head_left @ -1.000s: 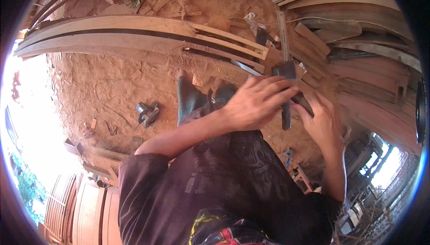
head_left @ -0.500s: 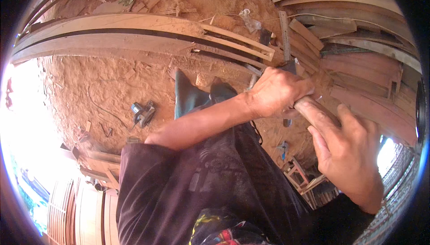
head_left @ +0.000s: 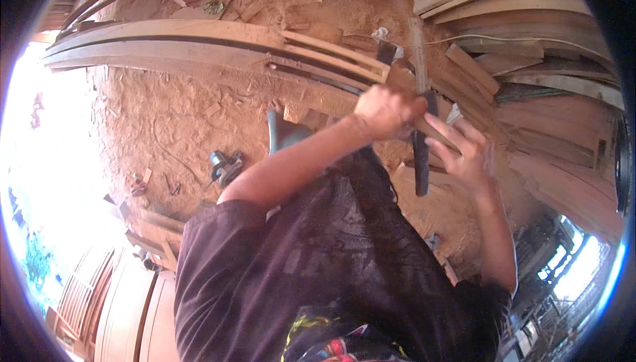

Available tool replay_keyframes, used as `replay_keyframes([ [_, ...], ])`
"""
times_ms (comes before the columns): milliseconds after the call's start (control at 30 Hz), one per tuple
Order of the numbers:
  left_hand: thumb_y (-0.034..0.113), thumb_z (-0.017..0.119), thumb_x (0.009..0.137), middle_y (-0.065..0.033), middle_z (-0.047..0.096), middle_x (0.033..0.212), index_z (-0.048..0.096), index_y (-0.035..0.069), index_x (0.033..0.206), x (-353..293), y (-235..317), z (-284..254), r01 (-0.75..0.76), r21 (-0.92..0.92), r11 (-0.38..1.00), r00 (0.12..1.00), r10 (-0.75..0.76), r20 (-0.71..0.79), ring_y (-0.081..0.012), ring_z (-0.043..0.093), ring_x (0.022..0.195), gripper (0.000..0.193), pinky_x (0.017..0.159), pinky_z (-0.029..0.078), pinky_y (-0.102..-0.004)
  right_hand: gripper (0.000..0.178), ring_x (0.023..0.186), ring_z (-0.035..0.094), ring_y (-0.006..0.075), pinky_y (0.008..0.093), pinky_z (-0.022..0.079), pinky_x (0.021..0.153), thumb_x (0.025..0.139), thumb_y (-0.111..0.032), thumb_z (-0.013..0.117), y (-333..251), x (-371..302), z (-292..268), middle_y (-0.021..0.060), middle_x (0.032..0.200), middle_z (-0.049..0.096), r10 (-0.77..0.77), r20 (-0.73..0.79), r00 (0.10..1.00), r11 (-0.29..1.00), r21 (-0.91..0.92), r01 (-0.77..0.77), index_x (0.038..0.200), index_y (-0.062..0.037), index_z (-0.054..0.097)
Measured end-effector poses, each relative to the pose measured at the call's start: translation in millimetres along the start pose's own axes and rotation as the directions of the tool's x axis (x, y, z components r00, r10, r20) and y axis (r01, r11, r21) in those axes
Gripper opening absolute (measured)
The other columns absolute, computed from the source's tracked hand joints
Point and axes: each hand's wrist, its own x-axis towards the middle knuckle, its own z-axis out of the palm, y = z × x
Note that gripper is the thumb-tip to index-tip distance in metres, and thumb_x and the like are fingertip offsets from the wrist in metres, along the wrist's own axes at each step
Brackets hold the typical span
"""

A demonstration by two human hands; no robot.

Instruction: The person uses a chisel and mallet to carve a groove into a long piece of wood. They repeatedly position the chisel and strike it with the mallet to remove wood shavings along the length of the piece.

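Power tool (head_left: 226, 166) seen on dusty floor (head_left: 132, 120) at nine o'clock, left hand (head_left: 389, 111) clamped on wooden piece (head_left: 442, 135), piece held near half past two, long axis pointed ten to four, dark bar (head_left: 421, 170) crossed, far end pinched by right hand (head_left: 472, 156).

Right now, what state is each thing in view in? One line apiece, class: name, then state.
Wooden bar: held, slanting.
Left hand: closed at the wooden bar's upper end.
Right hand: gripping its lower end.
Dark bar: crosswise to it; joined or not, unclear.
Power tool: set down on sawdust.
Long boards: lying side by side.
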Motion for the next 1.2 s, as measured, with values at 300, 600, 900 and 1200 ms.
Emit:
replay_keyframes([
  [300, 0.022, 0.083, 0.068, -0.0083, 0.066, 0.08, 0.062, 0.01, 0.097, -2, 59, -50, -0.249, -0.373, 0.894, 0.87, 0.036, -0.493, -0.0347, 0.071, 0.077, 0.038, 0.069, 0.055, -0.0488, 0.04, 0.076, 0.07, 0.0329, 0.0421, 0.054, 0.065, 0.084, -0.006, 0.079, -87, 29, -139, 0.0151, 0.09, 0.068, -0.006, 0.274, 0.962, 0.998, -0.065, 0.025, 0.124, -0.0048, 0.076],
  [600, 0.023, 0.081, 0.067, -0.0089, 0.065, 0.076, 0.063, 0.01, 0.097, -18, 40, -80, -0.388, -0.532, 0.753, 0.83, 0.034, -0.557, -0.0359, 0.07, 0.075, 0.037, 0.062, 0.053, -0.0506, 0.037, 0.073, 0.068, 0.0334, 0.0412, 0.054, 0.064, 0.08, -0.003, 0.077, -159, 74, -151, 0.0171, 0.089, 0.063, -0.016, 0.293, 0.956, 0.988, -0.14, 0.059, 0.116, -0.0009, 0.075],
  [900, 0.026, 0.082, 0.073, -0.0088, 0.064, 0.069, 0.065, 0.012, 0.092, -32, -12, -72, -0.407, -0.596, 0.692, 0.79, -0.061, -0.61, -0.0363, 0.069, 0.067, 0.03, 0.058, 0.054, -0.0502, 0.027, 0.069, 0.068, 0.0289, 0.0383, 0.054, 0.059, 0.083, -0.002, 0.081, -197, 126, -112, 0.0139, 0.089, 0.066, -0.047, 0.313, 0.948, 0.942, -0.301, 0.146, 0.108, 0.0005, 0.075],
  [1200, 0.018, 0.077, 0.068, -0.0141, 0.071, 0.081, 0.068, 0.009, 0.1, -30, -9, -73, -0.383, -0.677, 0.629, 0.872, 0.004, -0.49, -0.0402, 0.071, 0.075, 0.034, 0.065, 0.056, -0.0503, 0.064, 0.08, 0.07, 0.023, 0.0358, 0.053, 0.066, 0.092, -0.047, 0.082, -159, 95, -114, 0.0127, 0.109, 0.074, -0.028, -0.079, 0.996, 0.992, 0.123, 0.038, 0.133, 0.0004, 0.069],
])
